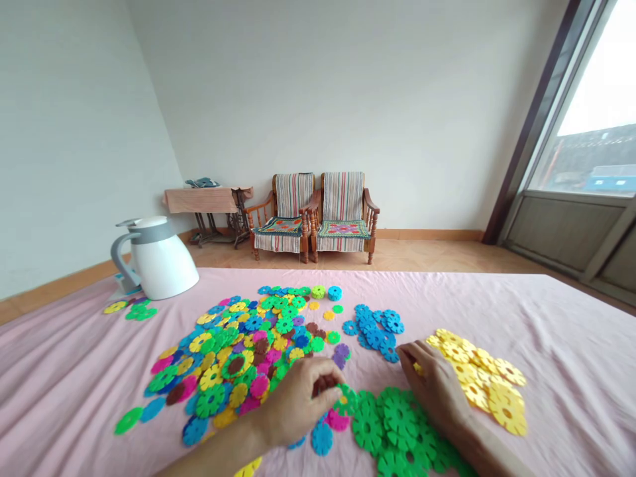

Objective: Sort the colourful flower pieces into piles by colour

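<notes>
Green flower-shaped plastic disc (350, 403), clamped in the grip of the left hand (304, 399), sits beside matching heaped discs (406, 424), while the right hand (437, 376) nears yellow flower-shaped plastic discs (467, 372), its grip too hidden to tell.

A white and grey jug (165, 265) stands at the far left of the pink-covered surface (561, 344). Beyond it, two wooden armchairs (342, 230) with striped covers (344, 193) stand side by side before the far wall (397, 119), a cloth-draped stand (199, 200) to their left. A part-glazed door (566, 222) is at the right.
</notes>
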Demonstrator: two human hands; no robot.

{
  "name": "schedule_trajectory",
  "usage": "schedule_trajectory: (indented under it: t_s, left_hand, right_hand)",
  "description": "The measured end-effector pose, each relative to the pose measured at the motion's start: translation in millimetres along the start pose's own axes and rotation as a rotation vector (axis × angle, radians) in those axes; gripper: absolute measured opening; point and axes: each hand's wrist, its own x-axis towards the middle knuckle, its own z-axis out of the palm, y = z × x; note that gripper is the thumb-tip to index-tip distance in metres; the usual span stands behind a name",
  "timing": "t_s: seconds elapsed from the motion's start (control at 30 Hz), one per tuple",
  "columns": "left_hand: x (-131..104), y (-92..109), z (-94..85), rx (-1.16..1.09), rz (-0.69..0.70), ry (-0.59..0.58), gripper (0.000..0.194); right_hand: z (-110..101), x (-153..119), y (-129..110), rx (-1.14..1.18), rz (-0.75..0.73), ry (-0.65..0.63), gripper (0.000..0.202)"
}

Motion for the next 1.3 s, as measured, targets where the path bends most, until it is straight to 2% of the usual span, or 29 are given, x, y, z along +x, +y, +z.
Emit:
schedule_trajectory:
  t_s: [0.1, 0.17, 0.23, 0.3, 0.37, 0.47, 0.6, 0.63, 0.73, 0.77, 0.83, 0.93, 1.03, 1.3]
  left_hand:
    - [11.0, 14.9, 25.5, -0.050, 0.022, -0.089, 0.017]
    - [17.1, 19.5, 35.9, -0.071, 0.056, -0.104, 0.022]
    - [20.1, 21.0, 39.3, -0.047, 0.113, -0.068, 0.026]
    - [18.5, 19.8, 35.3, 0.015, 0.161, 0.002, 0.028]
    - [11.7, 16.1, 24.8, 0.089, 0.205, 0.048, 0.024]
    - [-7.1, 6.3, 0.2, 0.203, 0.260, 0.086, 0.018]
    - [-41.3, -13.7, -40.6, 0.386, 0.186, 0.138, 0.022]
    - [-50.3, -19.6, -50.0, 0.449, 0.160, 0.103, 0.031]
    - [-74.1, -37.4, -70.6, 0.601, 0.107, -0.080, 0.075]
    - [-80.0, -43.0, -74.4, 0.632, 0.102, -0.131, 0.084]
    - [-87.2, -52.3, -78.1, 0.671, 0.100, -0.189, 0.091]
    - [-86.1, -60.1, -78.5, 0.706, 0.088, -0.178, 0.087]
    - [-76.2, -61.6, -79.4, 0.706, 0.074, -0.110, 0.079]
    - [-51.2, -73.1, -78.5, 0.619, 0.138, 0.126, 0.040]
  right_hand:
    - [0.0, -1.2, 0.1, -0.012, -0.008, -0.011, 0.027]
    - [0.7, -2.2, 1.5, -0.015, -0.010, -0.015, 0.027]
    - [1.6, -3.0, 3.4, -0.015, -0.010, -0.021, 0.027]
    - [2.6, -3.4, 5.1, -0.017, -0.008, -0.030, 0.027]
    - [3.3, -3.4, 6.2, -0.019, -0.009, -0.038, 0.027]
    - [3.6, -3.3, 6.3, -0.020, -0.018, -0.042, 0.027]
    - [3.3, -3.3, 4.7, -0.028, -0.022, -0.057, 0.030]
    - [3.2, -3.2, 4.2, -0.031, -0.022, -0.062, 0.030]
    - [3.1, -2.6, 3.6, -0.043, -0.019, -0.067, 0.030]
    - [3.1, -2.4, 3.7, -0.048, -0.019, -0.068, 0.030]
    - [2.9, -2.1, 4.0, -0.055, -0.021, -0.071, 0.030]
    - [2.7, -2.5, 4.8, -0.054, -0.025, -0.078, 0.030]
    - [3.6, -3.9, 6.6, -0.057, -0.028, -0.072, 0.029]
    - [7.1, -4.4, 10.2, -0.055, -0.053, -0.084, 0.031]
